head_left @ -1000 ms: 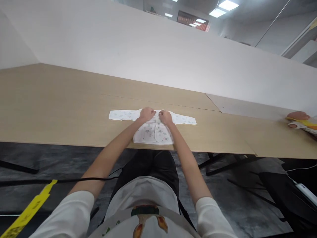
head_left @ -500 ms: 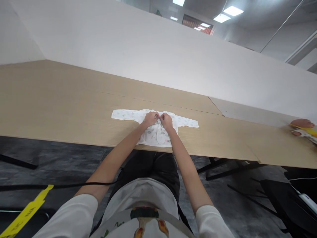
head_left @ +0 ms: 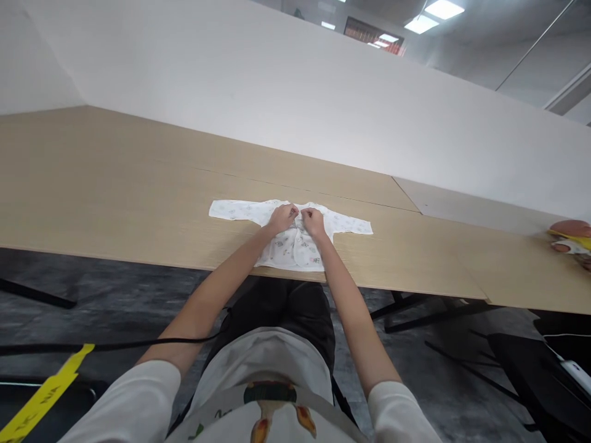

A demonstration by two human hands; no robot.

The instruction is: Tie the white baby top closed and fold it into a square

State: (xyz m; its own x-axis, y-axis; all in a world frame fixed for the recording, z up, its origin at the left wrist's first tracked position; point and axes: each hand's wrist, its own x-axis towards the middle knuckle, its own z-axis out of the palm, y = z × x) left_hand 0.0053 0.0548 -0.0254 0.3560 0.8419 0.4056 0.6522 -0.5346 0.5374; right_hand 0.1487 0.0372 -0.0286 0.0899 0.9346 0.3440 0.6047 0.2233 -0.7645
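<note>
A small white baby shirt (head_left: pixel 286 251) with a faint print lies spread out on the table, both sleeves stretched sideways and its hem near the front edge. My left hand (head_left: pixel 283 218) is closed at the upper front of the shirt, fingers pinched by the neckline. Just right of it, my right hand (head_left: pixel 313 221) also pinches at the shirt's front opening. A narrow gap separates the two sets of fingertips. The hands cover part of the collar and upper front, and any small fastener in the fingers is too small to see.
The long wooden table (head_left: pixel 138 178) runs across the view, backed by a white partition (head_left: pixel 277 92). At the far right lies a doll-like bundle (head_left: pixel 572 237) with yellow and white cloth. Below on the right stands a black chair (head_left: pixel 521 369). A yellow tag (head_left: pixel 46 394) hangs from a black cord at lower left.
My hands have drawn slightly apart at the neckline; their fingertips were nearly touching before. The shirt stays in place, and the view has shifted a little.
</note>
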